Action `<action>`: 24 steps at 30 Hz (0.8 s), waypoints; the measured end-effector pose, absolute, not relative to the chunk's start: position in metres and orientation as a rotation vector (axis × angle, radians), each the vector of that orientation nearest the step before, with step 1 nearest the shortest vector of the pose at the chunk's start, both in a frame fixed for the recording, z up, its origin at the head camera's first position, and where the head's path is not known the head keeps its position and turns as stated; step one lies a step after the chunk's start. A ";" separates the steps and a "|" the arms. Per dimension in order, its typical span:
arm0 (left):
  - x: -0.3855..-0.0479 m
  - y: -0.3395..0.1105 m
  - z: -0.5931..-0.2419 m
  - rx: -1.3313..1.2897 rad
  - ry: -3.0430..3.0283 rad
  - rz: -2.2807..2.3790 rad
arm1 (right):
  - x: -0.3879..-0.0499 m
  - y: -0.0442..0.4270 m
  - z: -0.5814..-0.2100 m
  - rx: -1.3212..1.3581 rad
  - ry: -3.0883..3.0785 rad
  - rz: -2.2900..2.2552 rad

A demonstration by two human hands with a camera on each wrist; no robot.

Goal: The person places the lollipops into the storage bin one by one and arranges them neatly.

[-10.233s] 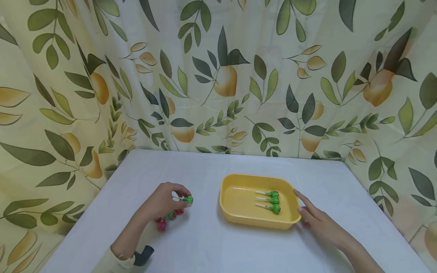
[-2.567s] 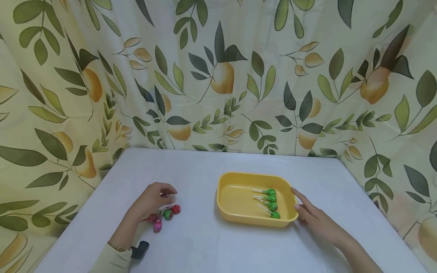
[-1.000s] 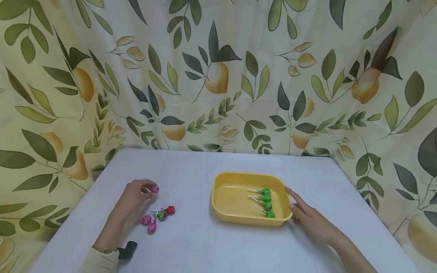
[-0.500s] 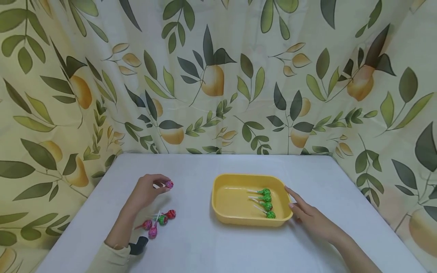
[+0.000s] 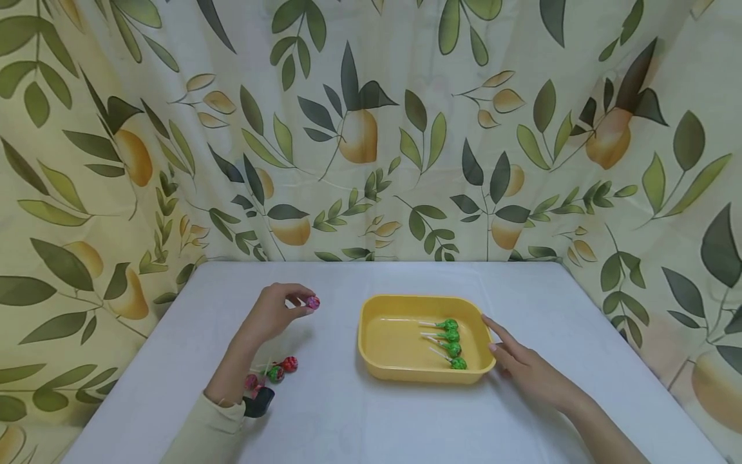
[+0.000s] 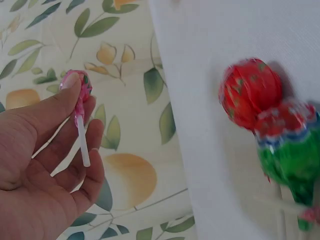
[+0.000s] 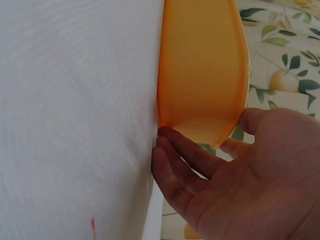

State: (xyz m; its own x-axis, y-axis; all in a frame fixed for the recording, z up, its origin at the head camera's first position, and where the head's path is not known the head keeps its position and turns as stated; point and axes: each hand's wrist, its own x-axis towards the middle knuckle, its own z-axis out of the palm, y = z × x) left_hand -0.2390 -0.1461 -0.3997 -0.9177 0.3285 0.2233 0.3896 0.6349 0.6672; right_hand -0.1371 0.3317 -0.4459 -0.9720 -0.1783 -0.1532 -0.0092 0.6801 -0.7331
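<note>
My left hand (image 5: 275,312) pinches a pink-wrapped lollipop (image 5: 313,302) between thumb and fingers, raised over the table left of the yellow tray (image 5: 388,372). In the left wrist view the white stick (image 6: 83,142) of that lollipop points down along the palm. My right hand (image 5: 530,370) rests against the tray's right end, thumb at the rim and fingertips low on the outer wall, as the right wrist view shows. Inside the tray, several green lollipops (image 5: 452,348) lie in a column near the right side, sticks pointing left.
Below my left forearm, a small pile of lollipops lies on the white table (image 5: 348,425): a red one (image 5: 289,365), a red-and-green one (image 5: 275,374) and pink ones partly hidden by the wrist. A patterned curtain (image 5: 359,212) stands behind the table.
Over ten seconds, another green lollipop joined those in the tray. My left hand then picked a pink lollipop from the pile and carried it up and rightward. My right hand stays at the tray.
</note>
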 end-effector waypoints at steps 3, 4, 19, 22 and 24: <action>-0.241 -0.137 -0.400 -0.604 -2.762 -1.184 | -0.137 0.332 -0.446 -0.159 2.680 -1.181; -0.241 -0.134 -0.400 -0.605 -2.761 -1.190 | -0.137 0.332 -0.446 -0.162 2.681 -1.182; -0.249 -0.077 -0.403 -0.738 -2.798 -1.195 | -0.137 0.332 -0.445 -0.163 2.680 -1.175; -0.252 -0.068 -0.406 -0.790 -2.800 -1.189 | -0.136 0.332 -0.444 -0.154 2.677 -1.169; -0.253 -0.061 -0.409 -0.822 -2.804 -1.184 | -0.136 0.331 -0.445 -0.150 2.677 -1.169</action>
